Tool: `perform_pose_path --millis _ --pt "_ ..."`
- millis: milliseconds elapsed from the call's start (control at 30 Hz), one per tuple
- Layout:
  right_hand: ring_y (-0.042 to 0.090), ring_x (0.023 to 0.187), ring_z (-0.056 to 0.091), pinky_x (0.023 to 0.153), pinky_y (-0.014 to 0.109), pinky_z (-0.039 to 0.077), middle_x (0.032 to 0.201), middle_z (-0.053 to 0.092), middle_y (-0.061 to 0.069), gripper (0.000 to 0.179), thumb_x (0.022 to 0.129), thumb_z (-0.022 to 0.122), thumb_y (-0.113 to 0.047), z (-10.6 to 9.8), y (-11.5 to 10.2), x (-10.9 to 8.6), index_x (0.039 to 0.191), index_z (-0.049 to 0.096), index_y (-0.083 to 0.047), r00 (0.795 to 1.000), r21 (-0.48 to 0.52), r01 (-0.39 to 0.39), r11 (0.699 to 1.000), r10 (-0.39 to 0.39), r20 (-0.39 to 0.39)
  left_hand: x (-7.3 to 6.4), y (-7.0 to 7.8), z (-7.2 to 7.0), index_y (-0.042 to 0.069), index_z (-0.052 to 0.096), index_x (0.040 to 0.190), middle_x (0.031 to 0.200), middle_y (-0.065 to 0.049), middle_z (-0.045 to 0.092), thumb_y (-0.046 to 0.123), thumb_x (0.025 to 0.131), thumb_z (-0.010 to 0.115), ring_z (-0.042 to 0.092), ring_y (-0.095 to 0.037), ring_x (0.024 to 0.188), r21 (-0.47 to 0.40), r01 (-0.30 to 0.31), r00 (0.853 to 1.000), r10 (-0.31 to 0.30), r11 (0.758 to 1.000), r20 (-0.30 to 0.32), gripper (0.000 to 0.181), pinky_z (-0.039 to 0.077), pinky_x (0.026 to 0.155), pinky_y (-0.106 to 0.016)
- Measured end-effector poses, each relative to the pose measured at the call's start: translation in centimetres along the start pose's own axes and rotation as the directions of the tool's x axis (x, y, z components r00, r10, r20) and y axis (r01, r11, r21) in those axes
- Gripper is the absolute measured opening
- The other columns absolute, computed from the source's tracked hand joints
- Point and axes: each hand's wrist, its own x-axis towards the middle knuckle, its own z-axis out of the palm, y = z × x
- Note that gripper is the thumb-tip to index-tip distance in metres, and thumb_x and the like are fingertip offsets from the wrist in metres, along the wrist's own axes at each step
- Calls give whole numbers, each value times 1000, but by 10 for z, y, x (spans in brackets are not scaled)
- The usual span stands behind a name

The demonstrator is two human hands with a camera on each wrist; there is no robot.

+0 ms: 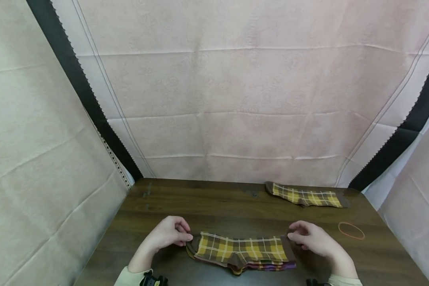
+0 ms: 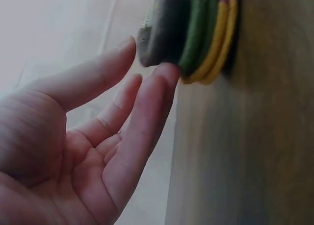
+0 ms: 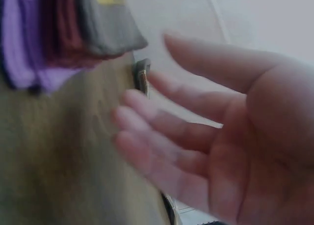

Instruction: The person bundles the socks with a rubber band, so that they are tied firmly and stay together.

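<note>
A stack of folded socks [image 1: 241, 251] lies at the front middle of the table, a yellow-and-brown plaid one with white lines on top. Purple, maroon and green layers show beneath it at the edges. My left hand [image 1: 172, 232] is at the stack's left end; in the left wrist view a fingertip [image 2: 167, 73] touches or nearly touches the sock edges, with the thumb apart from that finger. At the right end, beside the brown cuff, is my right hand [image 1: 312, 238]. The right wrist view shows its loosely bent fingers [image 3: 147, 117] apart from the cuffs.
Another yellow plaid sock [image 1: 307, 196] lies at the table's back right. Nearer, to the right of my right hand, is a thin orange rubber band [image 1: 351, 230]. Pale cloth walls [image 1: 243, 99] rise behind and beside the brown wooden table [image 1: 200, 206].
</note>
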Motion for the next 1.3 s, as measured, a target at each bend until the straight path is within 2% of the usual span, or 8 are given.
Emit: perform_pose_path --millis 133,333,533,600,800,1067,1200,1300 --pt "29 107 69 82 41 63 119 71 15 46 106 71 -24 -8 0 19 138 60 7 991 -8 30 1000 -31 -128 -2 5 -3 -7 68 109 89 -12 70 9 94 84 74 -30 77 -10 -41 999 41 999 -31 27 65 73 -51" --pt "31 116 66 87 37 61 134 64 28 47 108 66 -17 -21 11 67 146 53 9 961 11 99 995 -93 -260 -5 12 -7 -9 66 115 94 -13 71 10 98 80 75 -36 85 -46 -93 995 91 995 -46 29 65 79 -49" --pt "45 129 58 102 53 52 143 59 29 47 107 67 -15 -35 22 100 148 55 4 903 -119 105 987 -144 -405 0 10 -11 -12 64 118 96 -14 70 10 99 79 76 -33 86 -63 -116 992 113 991 -60 32 65 80 -45" --pt "48 133 55 108 60 46 146 57 30 46 106 66 -13 -37 25 106 148 55 4 896 -130 98 987 -144 -419 0 10 -11 -12 64 118 97 -14 70 9 99 78 76 -31 86 -71 -118 992 114 990 -62 32 65 79 -44" --pt "53 141 46 112 66 42 154 47 34 50 108 63 -11 -35 30 110 153 49 5 936 -143 80 986 -124 -331 -2 10 -10 -11 64 118 97 -15 70 9 99 78 75 -31 87 -94 -126 990 119 988 -74 31 65 78 -43" --pt "54 139 48 111 68 42 153 52 31 57 106 64 -11 -27 28 107 157 45 5 961 -222 68 973 -123 -246 -1 10 -9 -11 63 119 98 -15 70 9 99 78 75 -30 86 -111 -123 991 115 986 -74 32 65 78 -42" --pt "51 138 51 111 67 43 150 56 29 57 105 66 -7 -17 20 105 157 45 5 971 -212 105 972 -146 -188 3 10 -6 -12 63 119 98 -16 71 9 99 78 76 -30 86 -118 -121 991 114 986 -64 33 65 81 -47" --pt "51 137 52 109 66 45 150 56 29 55 104 66 -5 -9 10 101 155 48 6 976 -194 167 967 -190 -106 9 14 -3 -11 64 120 97 -15 71 11 99 78 76 -30 86 -115 -113 992 106 987 -68 33 65 81 -47"
